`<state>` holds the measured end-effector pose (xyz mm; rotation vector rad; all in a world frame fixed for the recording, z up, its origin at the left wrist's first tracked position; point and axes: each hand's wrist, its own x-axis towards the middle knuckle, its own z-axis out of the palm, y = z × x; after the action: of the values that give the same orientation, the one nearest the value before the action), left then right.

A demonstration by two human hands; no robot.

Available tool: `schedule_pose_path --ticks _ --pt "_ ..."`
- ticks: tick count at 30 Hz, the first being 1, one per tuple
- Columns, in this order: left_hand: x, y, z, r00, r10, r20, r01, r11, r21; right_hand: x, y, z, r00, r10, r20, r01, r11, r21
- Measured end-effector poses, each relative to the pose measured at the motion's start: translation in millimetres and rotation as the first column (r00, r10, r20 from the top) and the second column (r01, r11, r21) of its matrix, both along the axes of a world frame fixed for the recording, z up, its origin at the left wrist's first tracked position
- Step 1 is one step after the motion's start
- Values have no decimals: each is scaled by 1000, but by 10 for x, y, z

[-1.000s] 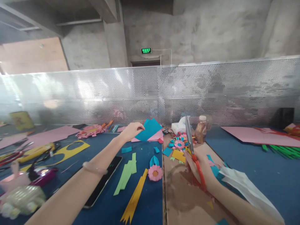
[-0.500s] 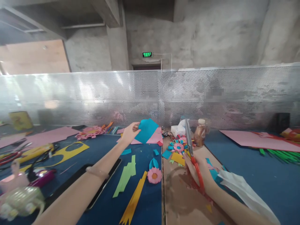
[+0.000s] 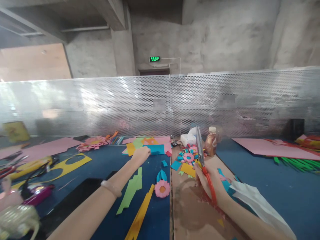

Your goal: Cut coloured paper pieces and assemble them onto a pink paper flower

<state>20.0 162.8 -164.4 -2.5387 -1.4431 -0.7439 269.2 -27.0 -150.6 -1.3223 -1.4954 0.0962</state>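
Observation:
My left hand [image 3: 141, 154] is closed at the left edge of a sheet of blue paper [image 3: 157, 149]. That sheet lies low over a pile of pink and yellow paper [image 3: 130, 149] at the back of the table. My right hand [image 3: 212, 181] grips red-handled scissors [image 3: 200, 146], blades pointing up; whether the blades are fully closed is unclear. Just left of the scissors is a cluster of paper flowers [image 3: 188, 156] beside a yellow paper piece [image 3: 188, 170]. A pink paper flower [image 3: 162, 189] with blue petals above it lies between my arms.
Green strips [image 3: 131, 191] and an orange strip [image 3: 141, 213] lie near my left forearm, which partly covers a black tablet-like object [image 3: 75, 196]. A brown bottle [image 3: 211, 141] and white tissue [image 3: 191, 136] stand at the back. A perforated metal screen [image 3: 120, 103] borders the table.
My left hand has lowered the blue paper from a raised, tilted position onto the paper pile. My right hand and the scissors stay nearly still. The view has shifted slightly.

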Motion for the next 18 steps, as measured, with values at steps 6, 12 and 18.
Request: schedule_pose_path --ticks 6,12,18 --pt "-138 112 124 986 10 165 -5 1000 -31 10 22 -10 999 22 42 -21 999 -33" --pt "-252 108 100 952 -148 267 187 974 -128 -26 -13 14 999 27 30 -26 999 -43" --pt "-191 -16 32 939 -254 230 299 936 -188 -32 -7 -13 999 34 20 -32 997 -66"
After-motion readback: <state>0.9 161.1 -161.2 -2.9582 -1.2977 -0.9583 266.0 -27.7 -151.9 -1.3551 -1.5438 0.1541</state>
